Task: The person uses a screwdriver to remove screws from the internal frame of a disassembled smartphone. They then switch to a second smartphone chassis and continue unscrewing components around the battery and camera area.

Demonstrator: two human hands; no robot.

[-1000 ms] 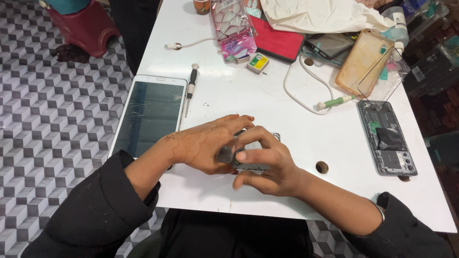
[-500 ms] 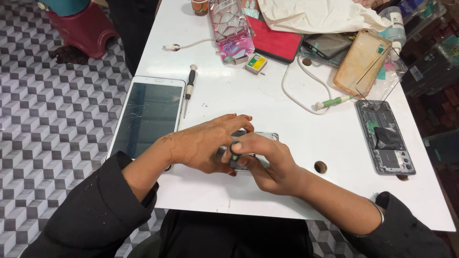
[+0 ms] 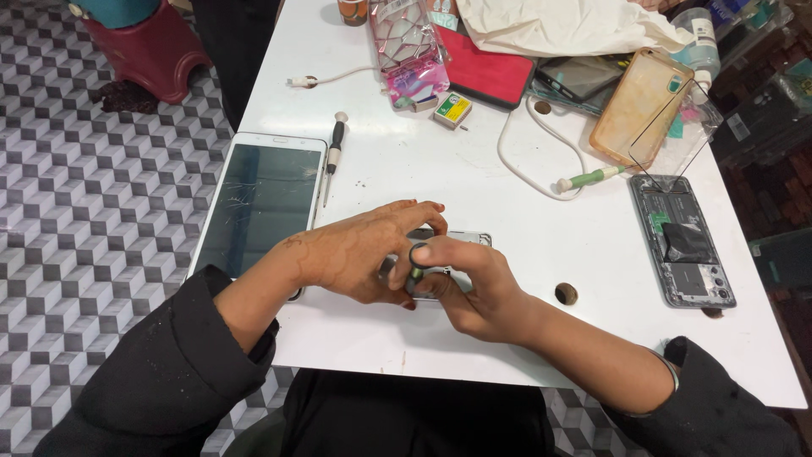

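Note:
My left hand (image 3: 355, 252) and my right hand (image 3: 469, 288) meet over a small phone (image 3: 463, 239) that lies on the white table (image 3: 423, 169) near its front edge. Most of the phone is hidden under my fingers; only a silvery corner shows. My right thumb and fingers pinch a small dark ring-shaped part (image 3: 419, 256) above it. My left fingers curl over the same spot and touch the phone.
A tablet with a cracked screen (image 3: 258, 203) lies at the left, a screwdriver (image 3: 333, 152) beside it. An opened phone (image 3: 682, 239) lies at the right. Cases, a white cable (image 3: 524, 161), a red pouch (image 3: 486, 72) and cloth crowd the far edge.
Both hands stay over the phone. My right thumb has come up, and the dark ring part now shows between thumb and fingers.

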